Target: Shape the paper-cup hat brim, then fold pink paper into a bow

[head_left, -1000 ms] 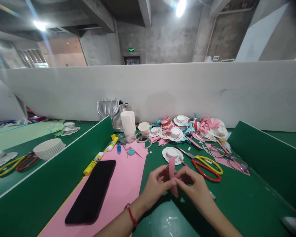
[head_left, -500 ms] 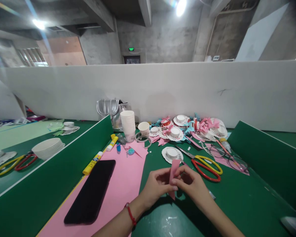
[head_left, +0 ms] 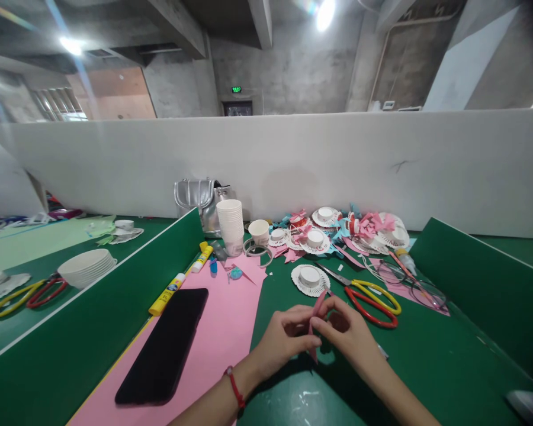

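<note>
Pink paper strip stands almost edge-on between the 2 hands, just above the green worktop and on the near side of a white fringed paper-cup base; the left hand has its fingers curled and its thumb closed in at the strip's lower part; the right hand pinches the strip near its middle between thumb and fingers, with only a narrow gap across its grip.

As for progress, the strip looks cut out and seems to be at a folding or creasing stage, though the fingers hide any crease; it is not joined to anything, so fixing it somewhere appears to be left; the fringed base looks cut and bears no pink piece; the pile of decorated cup pieces at the back suggests that several are well advanced; the red-and-yellow scissors lie unheld beside the base, and the 2 yellow glue sticks lie unheld at the left divider.
</note>
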